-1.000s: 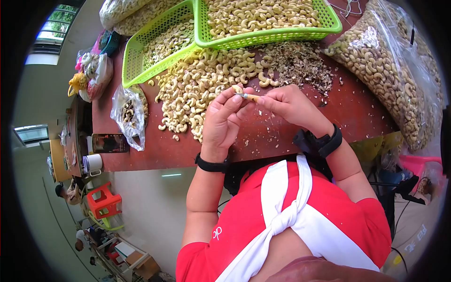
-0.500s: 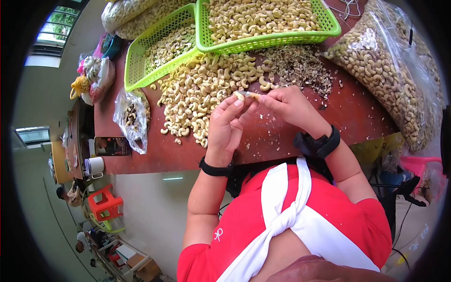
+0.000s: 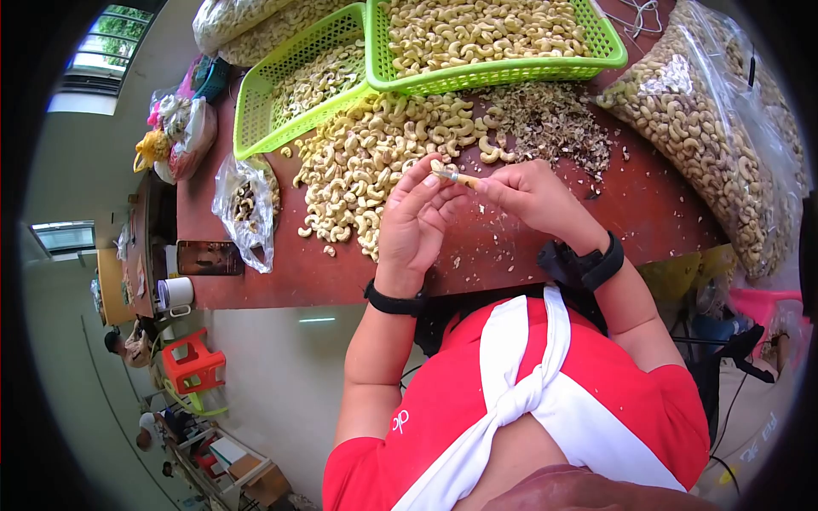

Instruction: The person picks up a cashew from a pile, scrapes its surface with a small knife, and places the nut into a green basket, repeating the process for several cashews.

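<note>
Between the thumb and fingers of my left hand point(image 3: 415, 217) a single cashew nut point(image 3: 437, 166) is pinched. My right hand point(image 3: 532, 198) grips a small knife point(image 3: 464, 179) by its light wooden handle, its short blade touching or very close to that nut. Just beyond my left hand spreads a loose heap of cashews point(image 3: 354, 175) on the red-brown table point(image 3: 477, 255). A pile of peeled skins point(image 3: 558, 128) lies past my right hand, with crumbs scattered around it.
Two green baskets, one broad and full point(image 3: 511, 70), one sparser point(image 3: 247, 128), stand at the back. A large clear bag of cashews point(image 3: 716, 145) leans at the right. At the left are a small plastic bag point(image 3: 253, 230), a phone point(image 3: 209, 258) and a white mug point(image 3: 176, 292).
Both hands stay close together, with the knife blade still at the nut and its angle slightly changed. The whole view has shifted a little.
</note>
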Action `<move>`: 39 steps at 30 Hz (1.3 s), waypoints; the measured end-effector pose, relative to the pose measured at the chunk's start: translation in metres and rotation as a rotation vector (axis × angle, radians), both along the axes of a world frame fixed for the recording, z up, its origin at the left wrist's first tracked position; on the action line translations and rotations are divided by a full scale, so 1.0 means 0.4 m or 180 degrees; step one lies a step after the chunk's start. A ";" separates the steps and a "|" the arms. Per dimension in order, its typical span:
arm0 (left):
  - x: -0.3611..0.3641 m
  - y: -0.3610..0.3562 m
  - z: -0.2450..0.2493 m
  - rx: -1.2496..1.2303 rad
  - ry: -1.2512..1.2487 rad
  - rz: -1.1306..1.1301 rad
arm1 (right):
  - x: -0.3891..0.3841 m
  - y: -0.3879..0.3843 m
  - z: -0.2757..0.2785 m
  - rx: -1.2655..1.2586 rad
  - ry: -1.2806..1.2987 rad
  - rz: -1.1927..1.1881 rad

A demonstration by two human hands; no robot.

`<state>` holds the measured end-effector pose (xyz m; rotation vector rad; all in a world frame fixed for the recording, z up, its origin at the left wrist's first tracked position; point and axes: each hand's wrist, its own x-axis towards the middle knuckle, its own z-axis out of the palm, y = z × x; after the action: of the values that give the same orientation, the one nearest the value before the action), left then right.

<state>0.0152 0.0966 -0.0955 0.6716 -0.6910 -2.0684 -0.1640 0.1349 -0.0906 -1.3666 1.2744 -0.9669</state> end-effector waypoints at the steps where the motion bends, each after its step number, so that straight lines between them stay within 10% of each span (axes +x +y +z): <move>1: -0.002 0.002 0.000 0.0003 -0.0001 0.0001 | 0.003 0.000 0.003 -0.0007 -0.0005 0.0015; 39: -0.013 0.026 -0.010 -0.0040 0.0107 0.0530 | 0.013 -0.002 -0.006 -0.0192 0.0071 -0.0090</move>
<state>0.0102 0.1070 -0.0995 0.6633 -0.6078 -1.9167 -0.1588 0.1340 -0.0931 -1.4125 1.2936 -1.0193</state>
